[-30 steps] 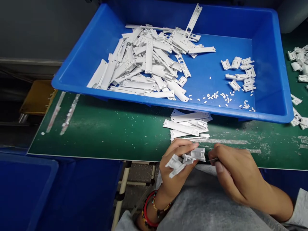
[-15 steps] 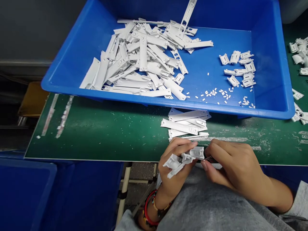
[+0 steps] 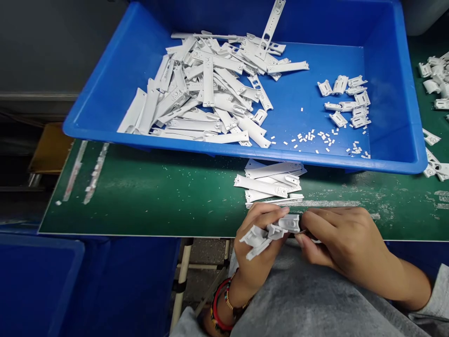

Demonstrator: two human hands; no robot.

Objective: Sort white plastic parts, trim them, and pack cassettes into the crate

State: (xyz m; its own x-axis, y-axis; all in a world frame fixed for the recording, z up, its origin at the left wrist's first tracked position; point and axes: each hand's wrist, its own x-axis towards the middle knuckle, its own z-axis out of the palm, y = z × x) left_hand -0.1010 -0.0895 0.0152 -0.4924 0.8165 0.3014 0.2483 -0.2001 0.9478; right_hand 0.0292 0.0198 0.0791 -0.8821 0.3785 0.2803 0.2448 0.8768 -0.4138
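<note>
Several white moulded plastic parts (image 3: 290, 223) are bunched in my left hand (image 3: 253, 269), their ends sticking out past the curled fingers. My right hand (image 3: 351, 243) is closed in a pinch on a thin dark metal blade (image 3: 303, 232). Only a sliver of that blade shows; it meets the edge of the rightmost held part. Just beyond both hands, a small stack of long white plastic strips (image 3: 261, 186) lies on the green table (image 3: 168, 196).
A large blue bin (image 3: 217, 149) spans the table, with a heap of long white pieces (image 3: 208, 82) at its left. Short white pieces (image 3: 339, 85) and tiny white scraps (image 3: 308, 135) lie at its right. More white parts (image 3: 438, 75) sit beyond it. Another blue bin (image 3: 38, 281) stands lower left.
Both hands and the held parts sit very slightly further right in the picture. The view has shifted a little; the grip of each hand looks the same.
</note>
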